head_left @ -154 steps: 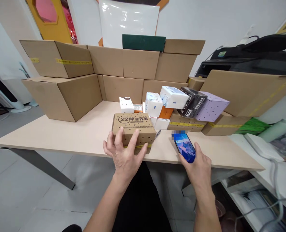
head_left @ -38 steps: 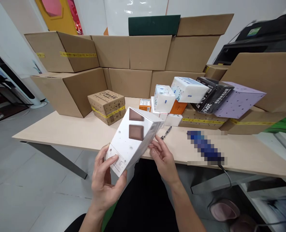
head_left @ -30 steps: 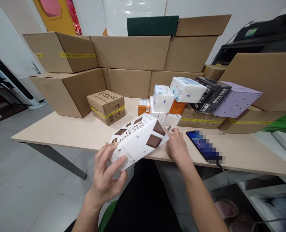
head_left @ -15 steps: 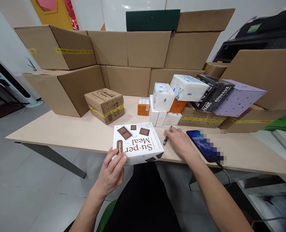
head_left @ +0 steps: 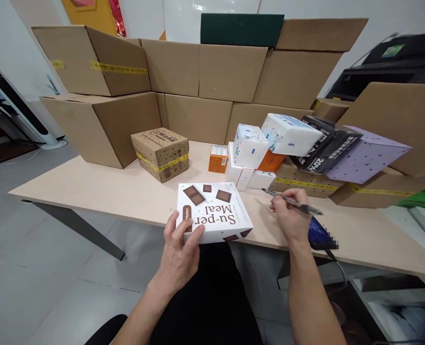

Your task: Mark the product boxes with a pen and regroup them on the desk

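Note:
My left hand [head_left: 181, 247] grips the near left corner of a white box [head_left: 215, 213] printed with chocolate squares and "Su-per Meal", its lettering upside down to me. The box lies at the table's front edge, its near side jutting slightly over. To the right, my right hand [head_left: 292, 215] is closed on a dark pen [head_left: 298, 205] and held above the tabletop. The pen's narrow end points left, toward the white boxes. Beneath and behind my right wrist lies a phone [head_left: 320, 235], partly covered, with a cable plugged in.
A small taped carton [head_left: 161, 155] stands left of an orange box [head_left: 218, 159]. White tissue packs [head_left: 251, 146], a black pack [head_left: 327, 148] and a lilac box [head_left: 368, 153] are piled at the right. Large cardboard boxes [head_left: 198, 117] wall the back of the table [head_left: 100, 191].
My right hand has picked the pen up off the table and moved right, now partly covering the phone. My left hand stays on the white box. The view has shifted slightly.

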`<state>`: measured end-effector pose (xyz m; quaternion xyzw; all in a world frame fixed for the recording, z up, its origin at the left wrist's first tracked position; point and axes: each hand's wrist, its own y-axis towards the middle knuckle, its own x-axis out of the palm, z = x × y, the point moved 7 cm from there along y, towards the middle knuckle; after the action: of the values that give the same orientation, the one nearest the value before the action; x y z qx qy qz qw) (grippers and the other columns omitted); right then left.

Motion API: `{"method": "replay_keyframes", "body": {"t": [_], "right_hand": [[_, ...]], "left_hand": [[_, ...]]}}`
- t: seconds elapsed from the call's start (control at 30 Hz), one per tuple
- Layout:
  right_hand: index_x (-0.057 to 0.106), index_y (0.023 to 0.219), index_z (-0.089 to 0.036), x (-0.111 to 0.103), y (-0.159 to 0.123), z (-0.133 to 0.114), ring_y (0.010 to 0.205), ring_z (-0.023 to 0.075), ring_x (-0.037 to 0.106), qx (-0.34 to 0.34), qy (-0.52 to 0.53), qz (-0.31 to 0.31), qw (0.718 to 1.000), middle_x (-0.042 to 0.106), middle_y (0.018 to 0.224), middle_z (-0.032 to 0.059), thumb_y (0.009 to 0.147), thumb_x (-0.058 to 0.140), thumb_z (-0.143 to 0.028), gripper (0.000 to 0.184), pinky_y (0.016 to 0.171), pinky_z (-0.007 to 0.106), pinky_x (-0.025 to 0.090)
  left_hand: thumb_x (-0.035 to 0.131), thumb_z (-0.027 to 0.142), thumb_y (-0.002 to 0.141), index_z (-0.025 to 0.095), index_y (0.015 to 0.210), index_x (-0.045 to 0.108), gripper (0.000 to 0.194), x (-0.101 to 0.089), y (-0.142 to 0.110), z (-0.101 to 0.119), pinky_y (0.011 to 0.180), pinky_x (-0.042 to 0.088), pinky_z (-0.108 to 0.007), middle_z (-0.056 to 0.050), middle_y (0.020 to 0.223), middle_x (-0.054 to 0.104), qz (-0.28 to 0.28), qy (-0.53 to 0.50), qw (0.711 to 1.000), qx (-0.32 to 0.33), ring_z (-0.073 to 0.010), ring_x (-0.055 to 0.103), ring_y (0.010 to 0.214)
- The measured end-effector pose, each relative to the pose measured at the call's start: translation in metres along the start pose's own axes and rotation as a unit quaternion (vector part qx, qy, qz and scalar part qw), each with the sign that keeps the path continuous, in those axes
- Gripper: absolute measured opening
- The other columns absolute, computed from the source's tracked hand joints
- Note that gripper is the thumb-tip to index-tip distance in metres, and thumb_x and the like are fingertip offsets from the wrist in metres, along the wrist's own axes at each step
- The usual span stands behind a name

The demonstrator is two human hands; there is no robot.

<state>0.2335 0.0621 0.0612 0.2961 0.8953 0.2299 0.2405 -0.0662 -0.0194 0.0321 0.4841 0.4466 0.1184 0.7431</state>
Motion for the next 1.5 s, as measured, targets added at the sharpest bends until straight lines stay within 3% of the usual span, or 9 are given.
{"method": "replay_keyframes", "body": {"t": [0.07,0.17,0.3,0.47,0.6,0.8,1.07,1.3,1.5], "right_hand": [[0.047,0.087,-0.024,0.003,0.000,-0.011,0.052,0.0137,0.056,0.038,0.162,-0.010,0.986,0.059,0.064,-0.0049,0.081,0.058,-0.031,0.015,0.051,0.026,0.043],[0.056,0.093,-0.022,0.021,0.001,-0.037,0.054,0.0132,0.059,0.069,0.274,-0.112,0.953,0.064,0.069,-0.0012,0.084,0.054,-0.032,0.013,0.051,0.027,0.047],[0.062,0.100,-0.020,0.049,0.001,-0.056,0.065,0.0149,0.064,0.090,0.284,-0.247,0.922,0.070,0.080,0.0028,0.087,0.055,-0.036,0.021,0.058,0.029,0.052],[0.060,0.089,-0.020,0.072,0.004,-0.057,0.053,0.0088,0.056,0.093,0.228,-0.294,0.923,0.064,0.065,-0.0041,0.079,0.068,-0.029,0.016,0.049,0.021,0.045],[0.056,0.083,-0.020,0.079,0.005,-0.058,0.049,0.0084,0.054,0.104,0.200,-0.298,0.928,0.063,0.061,-0.0039,0.082,0.063,-0.032,0.014,0.045,0.019,0.042],[0.059,0.085,-0.020,0.083,0.002,-0.059,0.051,0.0081,0.054,0.095,0.200,-0.306,0.926,0.063,0.064,-0.0034,0.089,0.057,-0.044,0.024,0.046,0.019,0.042],[0.067,0.093,-0.019,0.079,0.002,-0.063,0.069,0.0115,0.061,0.076,0.128,-0.292,0.945,0.070,0.083,0.0008,0.079,0.066,-0.029,0.018,0.061,0.023,0.047],[0.059,0.069,-0.019,0.074,0.003,-0.063,0.055,0.0102,0.051,0.062,0.084,-0.269,0.958,0.060,0.060,-0.0029,0.085,0.057,-0.033,0.021,0.057,0.025,0.041],[0.056,0.066,-0.020,0.073,0.004,-0.070,0.058,0.0114,0.052,0.033,0.039,-0.263,0.964,0.058,0.060,-0.0030,0.084,0.054,-0.032,0.022,0.060,0.026,0.040]], "left_hand": [[0.055,-0.007,0.072,0.026,0.133,0.045,0.070,0.005,0.003,0.004,0.107,0.046,-0.062,-0.012,0.125,0.044,0.006,-0.012,1.000,0.009,-0.0386,0.028,0.143],[0.054,-0.007,0.072,0.022,0.131,0.047,0.066,0.015,0.006,0.011,0.107,0.046,-0.061,-0.012,0.125,0.044,0.001,-0.032,0.999,0.027,-0.0383,0.028,0.143],[0.060,0.000,0.075,0.019,0.131,0.048,0.060,0.019,0.009,0.022,0.111,0.041,-0.062,-0.015,0.128,0.044,-0.034,-0.039,0.998,0.029,-0.0398,0.026,0.144],[0.071,0.038,0.080,0.017,0.132,0.052,0.059,0.009,0.016,0.037,0.117,0.019,-0.071,-0.019,0.135,0.051,-0.078,-0.004,0.997,-0.029,-0.0437,0.028,0.143],[0.070,0.035,0.083,0.019,0.131,0.056,0.052,0.003,0.031,0.053,0.119,0.021,-0.060,-0.013,0.129,0.063,-0.040,-0.007,0.999,-0.012,-0.0385,0.040,0.138],[0.067,0.037,0.087,0.023,0.122,0.066,0.037,0.022,0.045,0.060,0.119,0.012,-0.050,-0.003,0.121,0.073,-0.012,0.061,0.998,-0.021,-0.0306,0.060,0.112],[0.066,0.036,0.090,0.021,0.115,0.071,0.030,0.026,0.043,0.061,0.114,0.018,-0.048,-0.002,0.115,0.076,0.020,0.061,0.997,-0.041,-0.0266,0.059,0.108],[0.067,0.035,0.089,0.021,0.115,0.071,0.030,0.027,0.043,0.060,0.114,0.018,-0.047,-0.001,0.114,0.076,0.022,0.063,0.997,-0.038,-0.0261,0.059,0.107],[0.067,0.036,0.089,0.021,0.114,0.071,0.029,0.027,0.043,0.060,0.114,0.017,-0.047,-0.001,0.114,0.076,0.019,0.060,0.997,-0.041,-0.0261,0.058,0.107]]}}
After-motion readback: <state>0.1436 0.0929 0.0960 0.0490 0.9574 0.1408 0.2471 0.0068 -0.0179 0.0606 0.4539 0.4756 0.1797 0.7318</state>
